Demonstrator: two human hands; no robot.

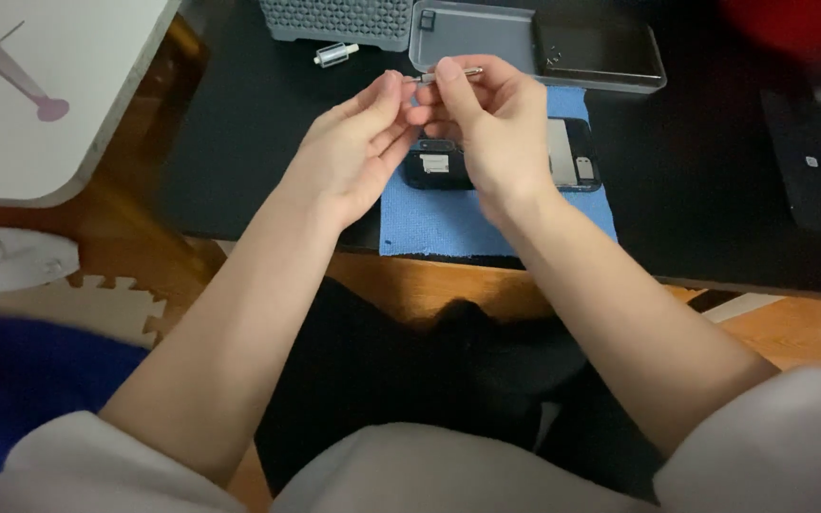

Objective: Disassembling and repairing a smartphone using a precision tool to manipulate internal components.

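Upper left of frame: white tabletop (68, 104) with rounded corner.

Lower left: puzzle-edged floor mat (116, 309); white bundle (2, 261) beside it.

Top centre-left: grey perforated case (334, 19); just below it, small silver cylinder (335, 54) lying on the black desk (715, 171).

Centre: left hand (353, 152), fingers curled, fingertips pinching the near end of a thin metal tool (448, 74).

Centre, just right: right hand (486, 123), thumb and forefinger closed on the same tool, held above the desk.

Beneath hands: opened dark phone (572, 157) resting on blue cloth (458, 223).

Top centre-right: clear plastic tray (486, 33).

Far right: dark flat slab (814, 171).
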